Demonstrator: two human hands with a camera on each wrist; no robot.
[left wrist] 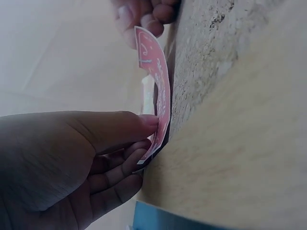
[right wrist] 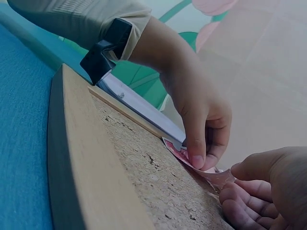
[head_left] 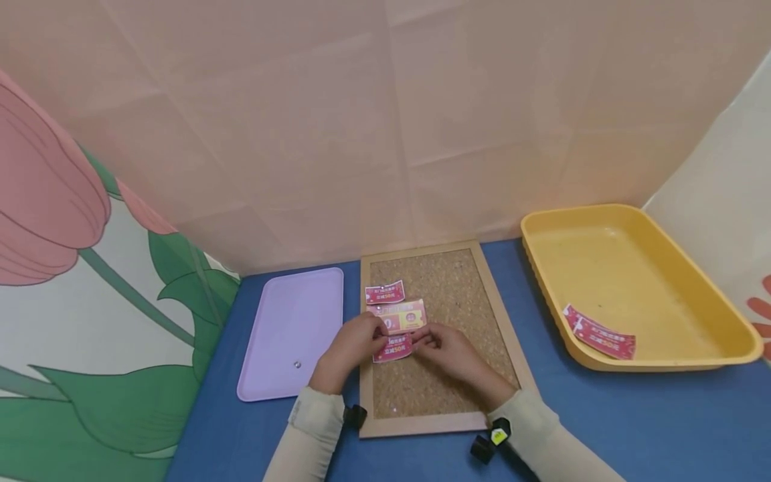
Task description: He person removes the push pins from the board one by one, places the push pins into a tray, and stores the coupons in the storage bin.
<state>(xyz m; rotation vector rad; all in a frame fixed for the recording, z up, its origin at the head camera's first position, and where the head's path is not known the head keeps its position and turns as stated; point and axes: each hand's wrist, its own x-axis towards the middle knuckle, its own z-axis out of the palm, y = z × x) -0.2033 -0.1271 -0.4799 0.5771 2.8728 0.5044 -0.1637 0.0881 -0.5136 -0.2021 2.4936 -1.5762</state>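
Largest first: creased beige wall covering [head_left: 301, 134] at the back, flower-printed panel [head_left: 120, 375] on the left. Blue cloth-like tabletop [head_left: 590, 415] beneath everything.

Trays, two. Deep yellow plastic tray [head_left: 626, 268] to the right, well apart from the hands. Flat lilac rectangular tray [head_left: 301, 314] to the left, just beside the wood-framed cork board [head_left: 446, 281] (one board, lying between the trays). From the head view, the left hand [head_left: 355, 338] and its forearm overlap the lilac tray's right edge.

Cream sleeves [head_left: 313, 428], two; black wrist devices [head_left: 355, 416], also two.

Paper coupons, four in all. One red-pink printed coupon [head_left: 602, 337] leans at the yellow tray's near-left corner. Three at the board, one above another: small red-pink upper coupon [head_left: 385, 293], pale pink-and-yellow middle coupon [head_left: 409, 317], partly covered by the left fingers, and red-pink lower coupon [head_left: 396, 348] over the cork's left part. Left thumb and fingers pinch the lower one's left end; right hand [head_left: 454, 351] pinches the other end, fingertips close together. Paper bows (full contact with the cork, cannot tell).

Smallest: one tiny shiny piece [head_left: 297, 365] in the lilac tray.
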